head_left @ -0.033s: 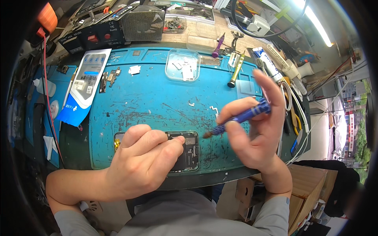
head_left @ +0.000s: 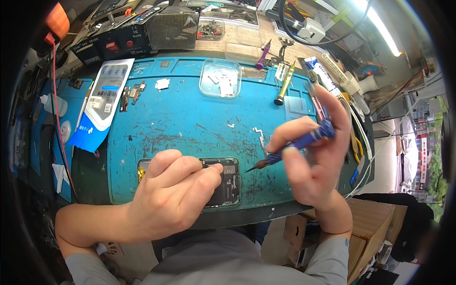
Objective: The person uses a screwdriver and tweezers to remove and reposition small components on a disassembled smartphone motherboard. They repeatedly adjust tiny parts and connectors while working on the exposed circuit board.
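"Where's the opened phone (head_left: 232,183)?"

"Under and just right of the left grip (head_left: 168,194), flat on the blue mat (head_left: 190,123); both its ends show past the hand."

"Is that grip closed?"

"Its fingers are curled in, the tips over the phone's upper part. Whether they pinch anything, I can't tell; the hand hides it."

"And the right grip (head_left: 317,168)?"

"Closed round a blue screwdriver (head_left: 300,141), slightly blurred. The tip points left from the grip, ending just beside the phone's right edge."

"What's farther out?"

"Ahead of the right grip, a yellow-green screwdriver (head_left: 286,84), and beyond it to the left, a purple screwdriver (head_left: 261,59). Well ahead of both grips, between them, a clear box (head_left: 204,83) holding pale pieces (head_left: 227,88). Ahead and left of the left grip, a white-and-blue packet (head_left: 109,90)."
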`<control>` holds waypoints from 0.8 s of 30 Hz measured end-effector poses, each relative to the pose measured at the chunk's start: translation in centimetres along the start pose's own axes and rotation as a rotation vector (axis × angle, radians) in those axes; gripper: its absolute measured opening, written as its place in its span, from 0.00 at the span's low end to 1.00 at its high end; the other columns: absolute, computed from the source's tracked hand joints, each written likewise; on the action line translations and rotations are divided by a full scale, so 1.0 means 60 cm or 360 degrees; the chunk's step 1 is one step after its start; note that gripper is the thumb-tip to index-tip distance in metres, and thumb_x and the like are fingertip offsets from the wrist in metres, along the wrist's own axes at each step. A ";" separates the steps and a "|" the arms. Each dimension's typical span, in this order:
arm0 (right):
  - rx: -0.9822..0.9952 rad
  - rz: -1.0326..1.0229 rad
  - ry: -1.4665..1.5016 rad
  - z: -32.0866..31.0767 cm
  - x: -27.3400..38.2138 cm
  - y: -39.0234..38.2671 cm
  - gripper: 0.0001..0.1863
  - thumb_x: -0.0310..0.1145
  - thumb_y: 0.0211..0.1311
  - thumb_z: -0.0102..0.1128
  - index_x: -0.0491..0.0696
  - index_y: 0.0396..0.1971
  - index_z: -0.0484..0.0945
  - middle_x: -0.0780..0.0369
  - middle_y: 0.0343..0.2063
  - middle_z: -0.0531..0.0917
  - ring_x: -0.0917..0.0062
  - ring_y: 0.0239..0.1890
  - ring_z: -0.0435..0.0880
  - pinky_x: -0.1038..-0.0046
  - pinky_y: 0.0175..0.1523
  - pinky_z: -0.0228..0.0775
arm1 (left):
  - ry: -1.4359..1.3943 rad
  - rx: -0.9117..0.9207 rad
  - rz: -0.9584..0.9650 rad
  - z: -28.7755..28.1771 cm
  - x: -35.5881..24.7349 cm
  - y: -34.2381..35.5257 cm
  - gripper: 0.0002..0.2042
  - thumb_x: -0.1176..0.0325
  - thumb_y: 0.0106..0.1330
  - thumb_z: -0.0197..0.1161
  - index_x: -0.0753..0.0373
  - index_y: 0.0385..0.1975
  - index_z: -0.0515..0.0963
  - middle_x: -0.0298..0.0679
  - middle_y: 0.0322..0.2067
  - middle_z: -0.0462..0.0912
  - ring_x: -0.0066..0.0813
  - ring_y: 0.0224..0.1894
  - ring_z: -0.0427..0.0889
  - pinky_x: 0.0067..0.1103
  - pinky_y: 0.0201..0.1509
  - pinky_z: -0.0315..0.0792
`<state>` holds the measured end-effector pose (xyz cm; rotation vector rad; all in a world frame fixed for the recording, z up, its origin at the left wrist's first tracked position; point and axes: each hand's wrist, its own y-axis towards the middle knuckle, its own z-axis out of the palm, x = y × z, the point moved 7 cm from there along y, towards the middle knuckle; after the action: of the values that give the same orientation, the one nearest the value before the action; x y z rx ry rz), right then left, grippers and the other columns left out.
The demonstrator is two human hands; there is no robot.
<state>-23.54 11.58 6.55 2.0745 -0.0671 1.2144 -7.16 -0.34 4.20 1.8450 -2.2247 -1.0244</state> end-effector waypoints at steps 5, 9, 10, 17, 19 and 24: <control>0.0151 0.0689 -0.0567 -0.029 0.023 0.012 0.25 0.16 0.71 0.52 0.41 0.68 0.72 0.58 0.42 0.82 0.77 0.35 0.79 0.72 0.45 0.73 | 0.0003 0.0006 0.0031 0.000 0.001 -0.008 0.23 0.74 0.59 0.78 0.67 0.55 0.82 0.33 0.34 0.84 0.32 0.39 0.80 0.32 0.49 0.67; 0.0294 0.0454 -0.1437 -0.096 0.006 -0.028 0.20 0.21 0.67 0.63 0.39 0.59 0.80 0.52 0.44 0.82 0.59 0.47 0.84 0.64 0.53 0.77 | 0.0033 0.0079 0.0049 -0.004 -0.013 0.000 0.25 0.60 0.59 0.77 0.70 0.51 0.81 0.38 0.42 0.86 0.35 0.44 0.81 0.34 0.55 0.68; 0.0293 0.0512 -0.1455 -0.079 0.006 -0.047 0.20 0.23 0.67 0.65 0.39 0.59 0.80 0.53 0.43 0.82 0.60 0.45 0.84 0.64 0.51 0.78 | 0.0044 0.0119 0.0056 -0.006 -0.014 -0.002 0.27 0.58 0.58 0.78 0.70 0.52 0.81 0.38 0.44 0.87 0.35 0.45 0.81 0.35 0.55 0.68; -0.0100 0.0321 -0.1835 -0.058 0.015 -0.071 0.13 0.34 0.66 0.73 0.48 0.48 0.86 0.59 0.35 0.85 0.64 0.37 0.86 0.64 0.42 0.79 | 0.0031 0.0176 0.0047 0.006 -0.009 -0.011 0.36 0.47 0.57 0.78 0.70 0.59 0.81 0.38 0.41 0.84 0.37 0.45 0.78 0.36 0.58 0.64; -0.0198 0.0411 -0.1922 -0.101 0.017 -0.083 0.10 0.35 0.65 0.74 0.48 0.43 0.86 0.61 0.34 0.85 0.65 0.37 0.86 0.64 0.41 0.79 | 0.0066 0.0167 0.0024 0.003 -0.010 -0.019 0.37 0.48 0.56 0.79 0.71 0.59 0.80 0.39 0.42 0.84 0.38 0.45 0.78 0.36 0.58 0.64; -0.0187 0.0892 -0.1615 -0.180 -0.003 -0.142 0.09 0.34 0.65 0.74 0.47 0.36 0.84 0.61 0.31 0.85 0.68 0.33 0.88 0.66 0.38 0.80 | 0.0058 0.0172 0.0071 0.000 -0.016 -0.017 0.37 0.51 0.54 0.81 0.71 0.59 0.80 0.41 0.44 0.84 0.39 0.46 0.78 0.37 0.58 0.64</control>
<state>-28.38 24.35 4.92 2.4238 -1.2062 0.2830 -6.05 0.45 3.98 1.8306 -2.3317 -0.8723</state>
